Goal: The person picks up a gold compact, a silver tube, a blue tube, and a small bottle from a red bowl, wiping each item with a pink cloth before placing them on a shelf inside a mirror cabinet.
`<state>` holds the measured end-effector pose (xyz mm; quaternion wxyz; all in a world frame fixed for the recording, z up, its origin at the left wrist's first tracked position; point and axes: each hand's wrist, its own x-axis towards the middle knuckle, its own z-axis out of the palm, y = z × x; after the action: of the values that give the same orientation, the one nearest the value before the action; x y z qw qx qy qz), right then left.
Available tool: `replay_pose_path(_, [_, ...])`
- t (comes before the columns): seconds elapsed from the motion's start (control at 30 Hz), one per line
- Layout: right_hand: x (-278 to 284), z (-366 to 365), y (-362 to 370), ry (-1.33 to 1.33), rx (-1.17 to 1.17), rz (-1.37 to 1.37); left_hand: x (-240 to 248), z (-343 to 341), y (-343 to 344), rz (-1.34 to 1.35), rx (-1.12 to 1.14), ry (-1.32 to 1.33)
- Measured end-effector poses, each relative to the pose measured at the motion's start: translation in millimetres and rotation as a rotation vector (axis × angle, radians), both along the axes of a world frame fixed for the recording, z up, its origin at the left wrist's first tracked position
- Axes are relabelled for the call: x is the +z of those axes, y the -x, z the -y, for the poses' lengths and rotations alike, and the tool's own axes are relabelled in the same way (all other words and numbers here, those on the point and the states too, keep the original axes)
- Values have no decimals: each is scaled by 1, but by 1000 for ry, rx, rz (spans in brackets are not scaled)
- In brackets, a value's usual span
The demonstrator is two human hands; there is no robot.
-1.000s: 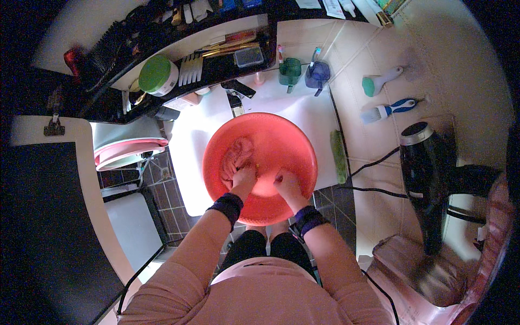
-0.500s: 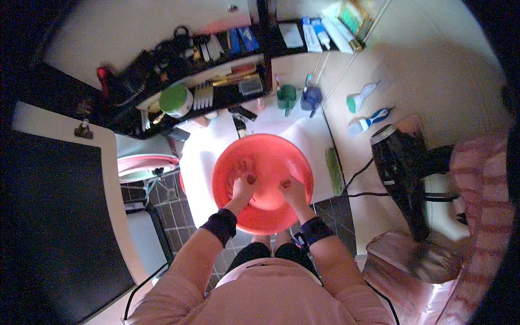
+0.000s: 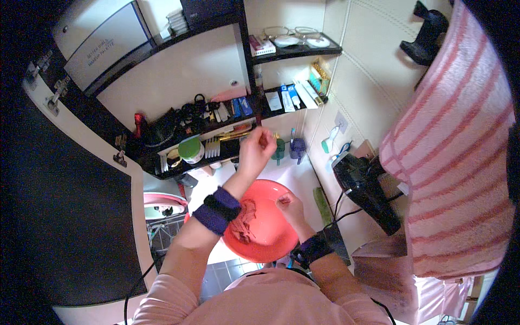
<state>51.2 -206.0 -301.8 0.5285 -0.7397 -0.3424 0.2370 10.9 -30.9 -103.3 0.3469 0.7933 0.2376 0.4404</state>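
Observation:
Raised above the far rim of a red basin [image 3: 271,238], my left hand [image 3: 257,154] has its fingers curled in, and nothing shows between them. Over the basin's right side is my right hand [image 3: 291,210], its fingers curled together. What it holds, if anything, is hidden. A crumpled pinkish cloth [image 3: 245,222] lies inside the basin on the left, partly behind my left forearm and touched by neither hand. Dark bands wrap both of my wrists.
Black shelves [image 3: 216,127] with small toiletries stand behind the basin. A green cup [image 3: 278,153] and a blue cup [image 3: 297,149] are beyond my left hand. At right hang a black hair dryer [image 3: 365,189] and a striped pink towel [image 3: 455,162].
My left hand has lifted out of the basin, up and away toward the shelves. My right hand stays over the basin's right side. The head view has tilted up, showing more shelves and towel.

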Motion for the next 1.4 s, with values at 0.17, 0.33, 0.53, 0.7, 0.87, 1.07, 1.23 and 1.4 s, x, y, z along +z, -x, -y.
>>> replay_pose_path(0.17, [3,10,-4,47,10,15,68,-24,-45,-11,-45,-237])
replay_pose_path(0.33, [2,19,-4,52,-42,36,85,-48,-75,-241,77,-607])
replay_pose_path(0.53, [-5,29,-5,71,-52,-1,92,-58,-96,-723,339,-1004])
replay_pose_path(0.7, [-7,33,-3,43,-40,37,101,-60,-100,-1053,388,-1003])
replay_pose_path(0.87, [-2,33,0,70,-29,40,92,-69,-104,-1113,433,-1015])
replay_pose_path(1.07, [-8,32,3,100,-11,16,79,-79,-108,-1274,414,-1043])
replay_pose_path(1.23, [-11,29,4,138,-1,5,79,-77,-104,-1278,419,-1089])
replay_pose_path(1.4, [3,24,-3,0,-38,44,89,-68,-88,-1188,286,-1180])
